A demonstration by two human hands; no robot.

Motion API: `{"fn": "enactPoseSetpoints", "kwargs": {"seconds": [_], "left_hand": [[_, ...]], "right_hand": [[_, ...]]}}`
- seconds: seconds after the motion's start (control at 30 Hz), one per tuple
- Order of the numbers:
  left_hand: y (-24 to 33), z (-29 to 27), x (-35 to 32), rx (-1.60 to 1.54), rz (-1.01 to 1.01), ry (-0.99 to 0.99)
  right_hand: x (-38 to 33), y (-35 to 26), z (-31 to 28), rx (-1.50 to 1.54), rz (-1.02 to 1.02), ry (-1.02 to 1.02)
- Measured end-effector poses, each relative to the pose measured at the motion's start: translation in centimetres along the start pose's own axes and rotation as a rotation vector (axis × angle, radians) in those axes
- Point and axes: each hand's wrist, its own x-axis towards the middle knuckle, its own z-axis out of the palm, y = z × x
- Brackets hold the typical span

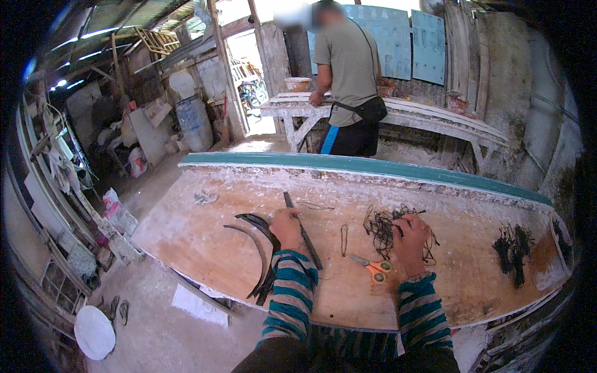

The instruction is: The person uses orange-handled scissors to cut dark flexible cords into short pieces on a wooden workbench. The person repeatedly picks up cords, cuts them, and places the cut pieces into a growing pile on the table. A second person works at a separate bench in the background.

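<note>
My left hand (286, 229) is closed around a straight, dark, narrow strip (309, 244) lying slantwise over the wooden tabletop (217, 248). Just left of that hand lie several curved dark strips (256, 255), partly under my forearm. Over a tangled pile of thin dark cord loops (379, 230), my right hand (410, 242) has its fingers bent together in the cords; what they pinch is too small to make out. Orange-handled scissors (377, 269) rest between my hands, beside a single dark loop (344, 240).
Dark bundles of cord (513, 253) lie at the table's right. A green raised edge (360, 169) runs along its far side. Beyond it, a person (348, 81) stands at a white-stained bench (441, 118). A blue drum (195, 124) and a round white stool (95, 332) are on the left.
</note>
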Motion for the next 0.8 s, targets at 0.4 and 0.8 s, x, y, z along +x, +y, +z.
{"fn": "enactPoseSetpoints", "kwargs": {"seconds": [0.4,0.8], "left_hand": [[0.8,1.2,-1.5,0.260,-0.040,-0.436],[0.8,0.9,-1.2,0.248,-0.036,-0.329]], "right_hand": [[-0.6,-1.1,0.7,0.086,-0.015,-0.029],[-1.3,-2.6,0.8,0.158,-0.106,-0.091]]}}
